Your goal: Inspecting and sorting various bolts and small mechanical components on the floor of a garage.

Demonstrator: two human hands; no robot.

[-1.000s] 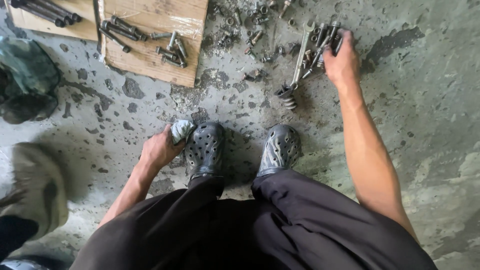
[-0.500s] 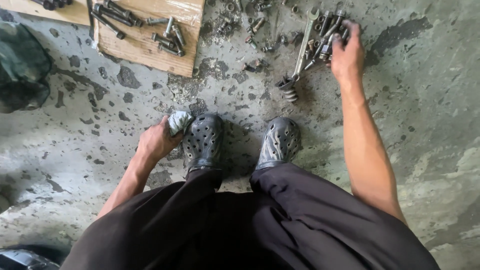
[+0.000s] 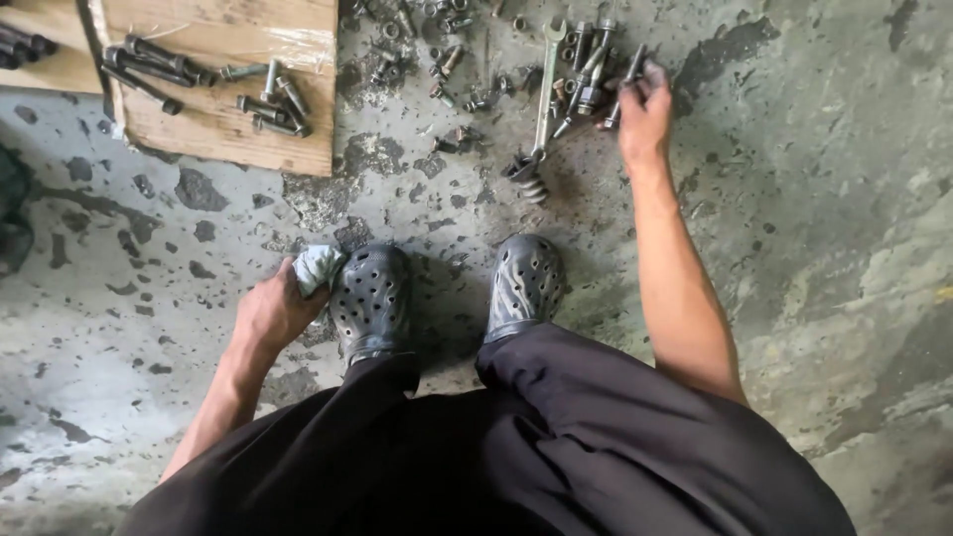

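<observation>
Head view: right hand (image 3: 645, 107) at the bolt heap, left hand (image 3: 273, 313) parked with a rag.

Compared with a moment back, the whole scene sits lower in frame, so the head has tipped up a little; the right arm has stayed stretched to the upper centre, fingers now curled over a dark bolt (image 3: 627, 84) at the right edge of the scattered bolts and nuts (image 3: 581, 69). Looks pinched between thumb and fingers, though a firm hold cannot be confirmed. Long spanner (image 3: 545, 91) lies just left of it, untouched. Left hand has not shifted: closed around a pale rag (image 3: 320, 266), pressed against the left shoe (image 3: 372, 298) at lower left of centre. Wooden board (image 3: 288, 69) with more bolts, upper left, well apart from both hands. Reads as sorting still under way.
</observation>
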